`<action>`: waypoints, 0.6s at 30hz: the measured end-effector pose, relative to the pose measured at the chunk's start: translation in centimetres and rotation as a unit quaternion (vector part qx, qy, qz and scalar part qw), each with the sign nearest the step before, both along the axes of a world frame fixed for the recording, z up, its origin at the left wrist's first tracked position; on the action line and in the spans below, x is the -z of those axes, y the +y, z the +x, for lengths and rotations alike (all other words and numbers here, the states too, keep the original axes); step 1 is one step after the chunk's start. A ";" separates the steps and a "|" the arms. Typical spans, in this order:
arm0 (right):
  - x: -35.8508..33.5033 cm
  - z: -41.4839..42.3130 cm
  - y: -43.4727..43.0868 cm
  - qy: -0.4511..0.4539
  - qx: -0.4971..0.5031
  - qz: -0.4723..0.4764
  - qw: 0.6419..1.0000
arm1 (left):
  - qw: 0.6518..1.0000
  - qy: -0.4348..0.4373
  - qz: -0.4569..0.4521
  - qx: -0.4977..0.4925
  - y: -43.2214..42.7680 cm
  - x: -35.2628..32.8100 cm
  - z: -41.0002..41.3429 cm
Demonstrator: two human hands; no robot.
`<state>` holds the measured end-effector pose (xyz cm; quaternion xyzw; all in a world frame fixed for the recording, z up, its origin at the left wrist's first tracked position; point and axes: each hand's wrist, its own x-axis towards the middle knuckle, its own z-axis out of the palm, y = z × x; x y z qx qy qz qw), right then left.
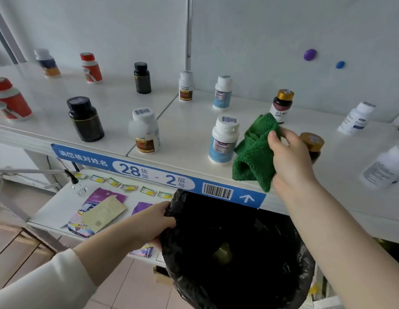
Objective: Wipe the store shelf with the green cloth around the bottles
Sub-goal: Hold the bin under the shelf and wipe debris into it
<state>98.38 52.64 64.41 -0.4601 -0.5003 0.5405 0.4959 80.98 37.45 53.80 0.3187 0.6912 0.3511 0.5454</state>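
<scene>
Fingers of right hand pinch bunched green cloth just right of blue-label bottle at shelf front edge, left hand grips black bag below; most wiping looks undone.

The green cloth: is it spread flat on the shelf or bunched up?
Bunched. The green cloth hangs in loose folds from the right hand, its lower end at the shelf edge.
</scene>
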 end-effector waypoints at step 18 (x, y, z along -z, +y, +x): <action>1.2 -5.8 13.1 -0.457 -0.053 0.133 0.878 | 0.994 0.010 -0.014 0.111 3.3 1.2 -3.5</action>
